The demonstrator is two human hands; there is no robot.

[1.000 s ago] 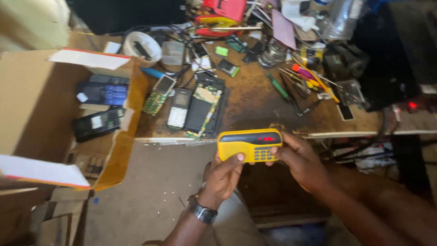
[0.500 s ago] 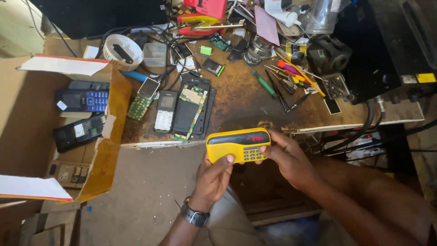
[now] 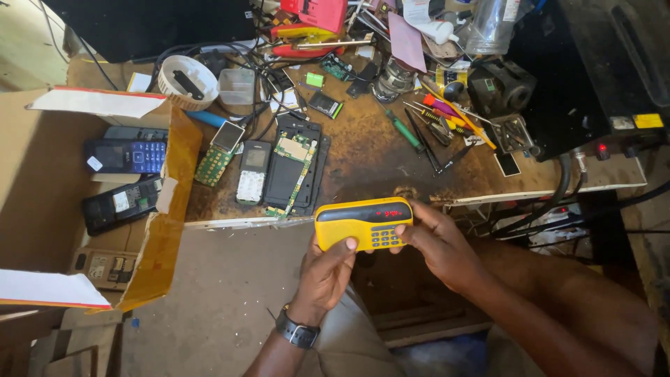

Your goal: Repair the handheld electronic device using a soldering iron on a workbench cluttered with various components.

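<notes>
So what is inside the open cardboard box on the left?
In the cardboard box lie a dark phone with blue keys, a black phone and a beige part. The white flaps hide the rest.

left forearm: bare, no sleeve showing, comes in from the bottom edge
left wrist: dark wristwatch point(image 3: 299, 330), chunky black strap with a dark case, sits snug
left hand point(image 3: 324, 276): bare, no rings, no glove
right forearm: bare too, no sleeve, no watch or band
right hand point(image 3: 441, 244): bare, no rings
legs: light khaki-grey trousers point(image 3: 349, 342) below the arms
</notes>
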